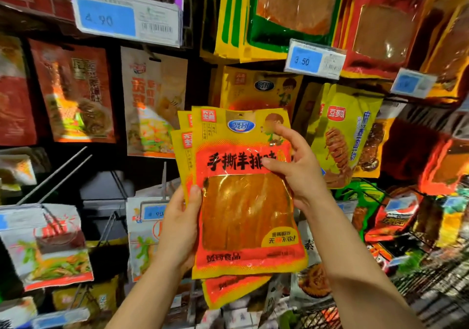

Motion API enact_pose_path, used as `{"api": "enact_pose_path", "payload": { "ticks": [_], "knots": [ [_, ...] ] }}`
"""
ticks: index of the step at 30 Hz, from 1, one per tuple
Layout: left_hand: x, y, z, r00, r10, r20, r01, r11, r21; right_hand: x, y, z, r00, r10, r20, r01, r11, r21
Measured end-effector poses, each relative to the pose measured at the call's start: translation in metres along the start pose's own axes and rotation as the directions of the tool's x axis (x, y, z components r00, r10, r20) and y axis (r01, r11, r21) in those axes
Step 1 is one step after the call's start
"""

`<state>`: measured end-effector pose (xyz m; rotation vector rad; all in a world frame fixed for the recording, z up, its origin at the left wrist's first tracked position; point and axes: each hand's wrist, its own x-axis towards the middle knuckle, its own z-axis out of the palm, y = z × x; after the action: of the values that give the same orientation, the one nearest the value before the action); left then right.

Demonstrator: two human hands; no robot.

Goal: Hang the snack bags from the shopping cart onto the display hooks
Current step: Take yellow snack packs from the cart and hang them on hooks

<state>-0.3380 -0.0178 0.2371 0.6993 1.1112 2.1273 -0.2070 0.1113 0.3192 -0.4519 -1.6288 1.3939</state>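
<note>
At frame centre my left hand (181, 223) grips a fanned stack of yellow-and-red snack bags (247, 196) by its left edge, my right hand (295, 166) pinches the front bag's upper right, and behind hang matching bags (256, 87) below a 3.50 price tag (314, 58).

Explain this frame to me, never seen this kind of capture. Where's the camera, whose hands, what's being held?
There is one picture, taken by a wide-angle camera on a person's head, looking forward and down at their own bare hands. No robot is involved. The left hand grips a fanned stack of yellow-and-red snack bags by its left edge, thumb on the front. The right hand pinches the front bag near its upper right. Behind is a shop display wall: matching hanging bags directly above, blue price tags, and two bare hooks at the left. A wire shopping cart shows at lower right.
</note>
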Motion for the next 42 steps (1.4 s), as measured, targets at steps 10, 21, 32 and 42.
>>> {"api": "enact_pose_path", "payload": {
  "ticks": [10,21,32,42],
  "knots": [
    [0.018,0.000,0.000,0.999,0.018,0.035,-0.015,0.996,-0.083,0.012,0.005,-0.034,0.964,-0.133,-0.231,0.176,0.968,0.177],
    [0.032,0.015,-0.014,0.980,0.195,-0.034,-0.193,0.980,0.057,0.026,-0.018,-0.054,0.946,-0.272,-0.175,0.305,0.932,0.196],
    [0.032,0.020,-0.016,0.979,0.192,-0.066,-0.187,0.979,0.079,0.031,-0.013,-0.061,0.955,-0.267,-0.128,0.293,0.917,0.271],
    [0.028,0.021,-0.023,0.979,0.197,-0.058,-0.191,0.977,0.093,0.043,-0.024,-0.055,0.954,-0.155,-0.256,0.187,0.977,0.104]
  ]
}}
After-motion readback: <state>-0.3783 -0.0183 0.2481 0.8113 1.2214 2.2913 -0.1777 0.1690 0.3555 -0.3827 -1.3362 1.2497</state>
